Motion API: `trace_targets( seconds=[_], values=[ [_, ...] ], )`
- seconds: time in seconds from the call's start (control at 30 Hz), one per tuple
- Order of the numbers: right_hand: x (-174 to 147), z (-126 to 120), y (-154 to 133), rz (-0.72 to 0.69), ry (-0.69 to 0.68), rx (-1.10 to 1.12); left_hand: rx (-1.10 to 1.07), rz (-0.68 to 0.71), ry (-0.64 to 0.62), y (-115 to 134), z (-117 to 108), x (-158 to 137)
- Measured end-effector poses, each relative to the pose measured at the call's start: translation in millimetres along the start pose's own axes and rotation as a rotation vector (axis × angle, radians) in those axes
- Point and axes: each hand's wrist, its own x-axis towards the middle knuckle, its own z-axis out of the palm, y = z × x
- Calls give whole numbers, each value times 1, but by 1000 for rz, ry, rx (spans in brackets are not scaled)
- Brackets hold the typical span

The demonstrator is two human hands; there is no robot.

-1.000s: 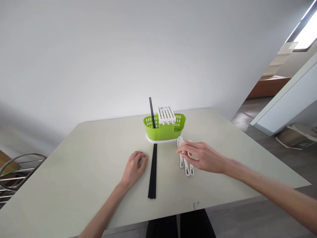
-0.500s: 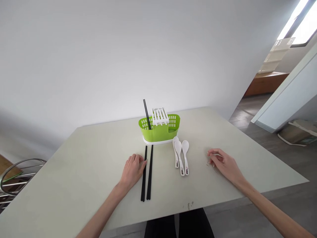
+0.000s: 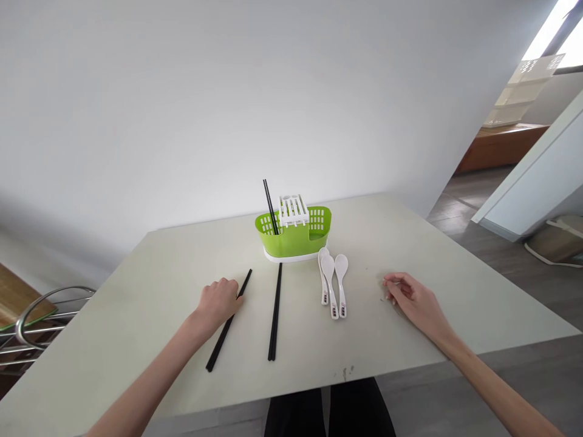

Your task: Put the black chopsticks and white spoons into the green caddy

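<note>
Green caddy (image 3: 294, 240) near far edge of counter (image 3: 136, 315), white slotted insert (image 3: 293, 209) on top. Left compartment holds pair of black chopsticks upright (image 3: 270, 206); right compartment contents not visible. Left hand (image 3: 218, 300): grip on slanted chopstick (image 3: 228, 321), fingers curled over its upper part, stick lying on counter. Straight chopstick (image 3: 275, 311) just beside, apart. Three white spoons (image 3: 332, 282) before caddy. Right hand (image 3: 412, 298): grip loose, holding nothing, resting toward right edge.

head cam | forward-down over table (image 3: 136, 291) | near | single view
</note>
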Motion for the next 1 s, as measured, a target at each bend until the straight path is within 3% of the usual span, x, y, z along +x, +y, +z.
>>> trace_targets(
  seconds=[0.27,0.5,0.57,0.63,0.77,0.87,1.0],
  values=[
    [1,2,2,10,-9,21,31,25,53,2,-1,6],
    [1,3,3,0,-33,35,-84,14,169,-32,-21,21],
    [2,4,3,8,-32,29,-306,41,267,-43,-37,26],
    [3,4,4,14,-28,19,-679,128,372,-47,-58,30],
    [3,5,2,10,-26,28,-1286,278,546,-39,-102,35],
    [3,6,-3,-3,-17,28,-1477,279,689,-26,-125,48],
    [2,6,-13,-24,3,-20,-1545,236,790,-14,-140,82]
  ],
)
